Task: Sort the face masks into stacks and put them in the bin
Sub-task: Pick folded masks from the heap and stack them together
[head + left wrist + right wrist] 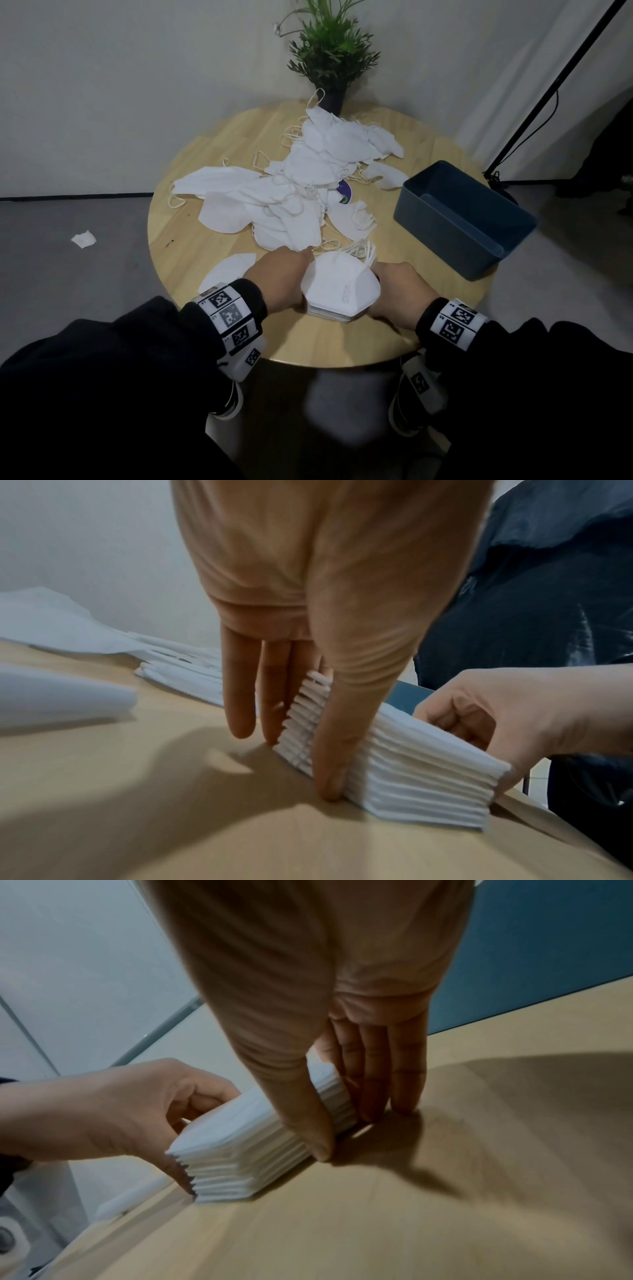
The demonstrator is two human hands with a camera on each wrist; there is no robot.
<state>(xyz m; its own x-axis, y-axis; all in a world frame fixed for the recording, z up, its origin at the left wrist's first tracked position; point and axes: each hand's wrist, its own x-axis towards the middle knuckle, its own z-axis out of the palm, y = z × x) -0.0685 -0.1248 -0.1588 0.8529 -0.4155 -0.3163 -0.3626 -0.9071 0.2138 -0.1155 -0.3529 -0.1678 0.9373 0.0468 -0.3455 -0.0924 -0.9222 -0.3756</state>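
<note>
step in hand: squaring up one stack of folded masks at the table's near edge, just in front of the loose pile. left hand is on the stack's left side, thumb down one face and straight fingers down the adjoining one, tips at the tabletop. right hand mirrors it on the right side. both hands bracket the stack between thumb and fingers, so i read it as a light grasp on each side, not a lift; the stack sits on the wood. layers look fairly flush, ear loops bunched at the far end.

bin stands right of the pile, well apart from the stack; looks empty, though its floor is dark so not certain. one stray mask lies left of the stack.

next: tighten the two-sided squeeze, lift as a block, carry right to the bin, lower in flat. risk: loops snagging, layers fanning out. most of the pile is still unsorted.
</note>
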